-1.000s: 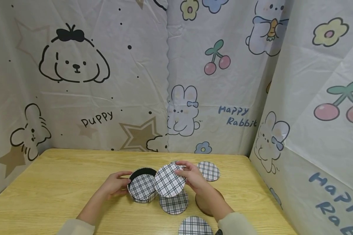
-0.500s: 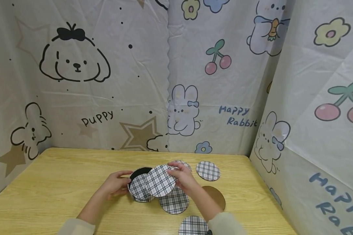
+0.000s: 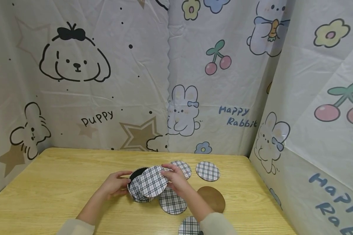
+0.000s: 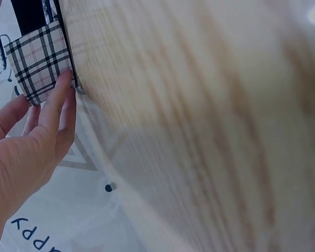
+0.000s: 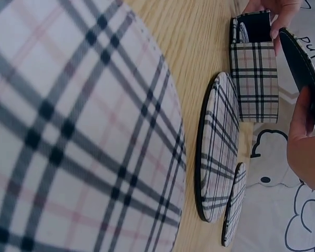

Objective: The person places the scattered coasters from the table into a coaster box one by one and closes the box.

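A round plaid coaster (image 3: 153, 182) is pinched in my right hand (image 3: 176, 180). It tilts over the opening of a round plaid coaster holder (image 3: 135, 192) with a black inside. Another plaid disc lies in the holder, partly covered by the held coaster. My left hand (image 3: 114, 184) holds the holder's left side; in the left wrist view its thumb and fingertips press on the plaid wall (image 4: 42, 63). The right wrist view shows the held coaster's dark underside (image 5: 304, 79) close beside the holder (image 5: 256, 79).
Plaid coasters lie on the wooden table (image 3: 76, 169): one by the holder (image 3: 173, 201), two behind (image 3: 180, 168), and one at the front edge (image 3: 189, 226). A plain brown disc (image 3: 211, 199) sits right of my right forearm. Printed curtains (image 3: 135, 81) enclose the table.
My right hand has moved left with the coaster, from right of the holder to over its opening. The brown disc and a back coaster are less covered. My left hand stays put.
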A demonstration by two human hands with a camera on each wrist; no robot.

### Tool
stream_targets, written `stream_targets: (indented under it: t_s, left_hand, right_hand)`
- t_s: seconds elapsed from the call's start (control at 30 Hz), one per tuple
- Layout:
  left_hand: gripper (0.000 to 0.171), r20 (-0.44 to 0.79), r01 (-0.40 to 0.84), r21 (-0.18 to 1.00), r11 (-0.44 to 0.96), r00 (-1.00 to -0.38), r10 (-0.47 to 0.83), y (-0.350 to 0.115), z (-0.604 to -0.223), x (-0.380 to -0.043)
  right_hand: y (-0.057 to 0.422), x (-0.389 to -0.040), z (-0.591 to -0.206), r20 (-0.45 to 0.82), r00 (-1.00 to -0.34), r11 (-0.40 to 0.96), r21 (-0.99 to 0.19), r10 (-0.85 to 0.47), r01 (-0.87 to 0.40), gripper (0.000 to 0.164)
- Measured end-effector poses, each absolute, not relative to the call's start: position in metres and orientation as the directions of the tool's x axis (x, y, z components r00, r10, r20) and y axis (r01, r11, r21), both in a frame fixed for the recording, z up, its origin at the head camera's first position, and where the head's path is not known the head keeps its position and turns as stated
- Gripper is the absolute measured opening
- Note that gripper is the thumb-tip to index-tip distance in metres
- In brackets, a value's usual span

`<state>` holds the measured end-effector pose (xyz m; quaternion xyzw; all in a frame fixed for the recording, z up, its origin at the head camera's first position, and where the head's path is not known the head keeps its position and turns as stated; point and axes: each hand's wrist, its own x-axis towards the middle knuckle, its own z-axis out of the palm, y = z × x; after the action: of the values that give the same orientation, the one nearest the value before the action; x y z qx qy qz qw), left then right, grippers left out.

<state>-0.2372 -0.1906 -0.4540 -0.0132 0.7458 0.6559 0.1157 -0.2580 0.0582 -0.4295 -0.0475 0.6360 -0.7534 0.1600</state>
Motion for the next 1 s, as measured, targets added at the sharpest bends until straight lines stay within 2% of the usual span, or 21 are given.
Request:
stream_targets:
  t_s: [0.43, 0.73, 1.0]
  left_hand:
    - [0.048, -0.193, -0.174, 0.974, 0.143, -0.973, 0.13, -0.19, -0.452, -0.236]
    - [0.048, -0.197, -0.178, 0.972, 0.151, -0.973, 0.121, -0.189, -0.452, -0.235]
    - [0.047, -0.207, -0.188, 0.97, 0.153, -0.971, 0.118, -0.189, -0.452, -0.237]
  right_hand:
    - [0.042, -0.259, -0.438, -0.171, -0.948, -0.164, -0.962, -0.268, 0.22, 0.037]
    - [0.034, -0.253, -0.439, -0.172, -0.934, -0.176, -0.956, -0.313, 0.235, 0.044]
    - [0.032, -0.253, -0.439, -0.172, -0.931, -0.158, -0.96, -0.322, 0.232, 0.044]
